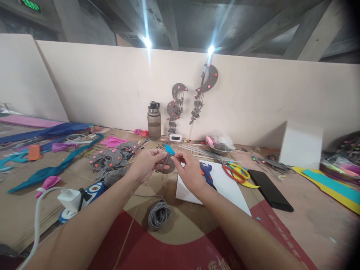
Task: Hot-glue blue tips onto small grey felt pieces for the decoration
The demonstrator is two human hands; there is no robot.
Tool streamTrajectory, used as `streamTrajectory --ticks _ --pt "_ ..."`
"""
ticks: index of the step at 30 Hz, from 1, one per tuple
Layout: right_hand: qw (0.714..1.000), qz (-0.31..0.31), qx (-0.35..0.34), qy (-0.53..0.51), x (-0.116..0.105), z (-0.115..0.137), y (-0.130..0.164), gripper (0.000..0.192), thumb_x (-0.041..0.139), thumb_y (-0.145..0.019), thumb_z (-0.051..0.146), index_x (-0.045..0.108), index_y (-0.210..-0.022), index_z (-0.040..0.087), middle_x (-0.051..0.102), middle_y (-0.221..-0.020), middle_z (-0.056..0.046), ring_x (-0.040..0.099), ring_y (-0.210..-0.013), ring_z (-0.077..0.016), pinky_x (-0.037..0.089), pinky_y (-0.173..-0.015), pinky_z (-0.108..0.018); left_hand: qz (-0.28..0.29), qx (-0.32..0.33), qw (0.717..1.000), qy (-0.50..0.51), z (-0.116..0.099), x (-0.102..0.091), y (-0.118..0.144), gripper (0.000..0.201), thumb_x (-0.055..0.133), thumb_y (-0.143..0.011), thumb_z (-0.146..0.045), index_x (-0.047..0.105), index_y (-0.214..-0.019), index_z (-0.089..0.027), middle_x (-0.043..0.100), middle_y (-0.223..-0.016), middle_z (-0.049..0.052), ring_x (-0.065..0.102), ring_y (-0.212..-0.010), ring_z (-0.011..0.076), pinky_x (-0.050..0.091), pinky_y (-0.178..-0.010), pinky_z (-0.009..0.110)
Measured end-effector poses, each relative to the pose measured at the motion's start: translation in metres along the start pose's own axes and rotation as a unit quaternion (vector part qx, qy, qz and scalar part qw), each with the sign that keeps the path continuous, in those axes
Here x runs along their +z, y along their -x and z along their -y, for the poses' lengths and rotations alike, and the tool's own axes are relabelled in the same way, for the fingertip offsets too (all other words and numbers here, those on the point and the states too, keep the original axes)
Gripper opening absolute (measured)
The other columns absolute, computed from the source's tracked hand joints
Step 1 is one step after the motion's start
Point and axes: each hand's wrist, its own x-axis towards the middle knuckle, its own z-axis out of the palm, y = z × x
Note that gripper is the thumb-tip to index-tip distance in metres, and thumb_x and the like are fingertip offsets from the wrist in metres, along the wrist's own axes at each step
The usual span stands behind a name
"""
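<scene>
Forearms [98, 217] flank bare cardboard [146, 255]; hands [147, 163] [191, 170] pinch grey piece [168, 163] by edges.

Cardboard [137, 251] lies open between the forearms [104, 213] — save the grey cord coil [159, 214].

Shows cut-off Chinese characters [219, 265] on red cardboard [157, 253] at five o'clock; blurs past reading on green sign [31, 5] at ten and digital clock [176, 138] mid-dial.

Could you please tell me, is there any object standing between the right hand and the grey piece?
Nothing visible does. The right hand has its fingertips at the edge of the grey piece, which the left hand holds. The coiled cord lies nearer the person, outside that gap.
</scene>
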Motion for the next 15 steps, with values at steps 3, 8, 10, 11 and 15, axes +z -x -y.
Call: streamTrajectory --ticks 3,8,10,11,15 --pt "0.999 -0.006 0.024 -0.036 0.0008 -0.0006 0.0006 0.011 0.056 -0.088 0.031 0.056 -0.084 0.021 0.060 -0.078 -0.001 0.056 -0.073 -0.0140 0.046 -0.069 -0.028 0.007 0.001 1.000 0.011 -0.0001 -0.0007 -0.0007 0.033 0.082 -0.064 -0.036 0.062 -0.067 -0.010 0.051 -0.063 -0.002 0.050 -0.056 0.0052 0.059 -0.061 0.023" --pt "0.986 -0.011 0.054 -0.156 0.0014 0.0019 0.0016 0.021 0.059 -0.087 0.033 0.056 -0.103 0.021 0.062 -0.090 -0.002 0.059 -0.082 -0.0142 0.048 -0.075 -0.028 0.015 -0.002 0.999 0.048 -0.0004 -0.0048 -0.0036 0.033 0.084 -0.062 -0.034 0.063 -0.068 -0.010 0.050 -0.058 -0.004 0.049 -0.053 0.0049 0.058 -0.059 0.022" --pt "0.986 -0.004 0.050 -0.160 0.0015 0.0031 0.0016 0.022 0.060 -0.087 0.033 0.057 -0.105 0.021 0.062 -0.090 -0.002 0.059 -0.082 -0.0143 0.048 -0.076 -0.028 0.017 -0.009 0.998 0.058 0.0002 -0.0058 -0.0040 0.030 0.082 -0.064 -0.032 0.063 -0.070 -0.010 0.054 -0.060 -0.001 0.054 -0.055 0.0068 0.058 -0.060 0.022" --pt "0.987 -0.001 0.048 -0.156 0.0016 0.0035 0.0016 0.021 0.061 -0.086 0.033 0.058 -0.103 0.021 0.062 -0.090 -0.002 0.059 -0.083 -0.0146 0.048 -0.077 -0.029 0.021 -0.014 0.998 0.063 0.0006 -0.0060 -0.0040 0.028 0.081 -0.066 -0.031 0.064 -0.072 -0.010 0.058 -0.063 0.000 0.057 -0.058 0.0083 0.058 -0.059 0.022" --pt "0.988 -0.004 0.038 -0.152 0.0020 0.0040 0.0016 0.018 0.061 -0.086 0.032 0.060 -0.101 0.022 0.063 -0.091 -0.003 0.059 -0.084 -0.0154 0.048 -0.077 -0.029 0.035 -0.023 0.996 0.076 0.0025 -0.0058 -0.0035 0.024 0.077 -0.070 -0.028 0.066 -0.080 -0.009 0.066 -0.074 0.006 0.063 -0.064 0.0110 0.058 -0.059 0.021"
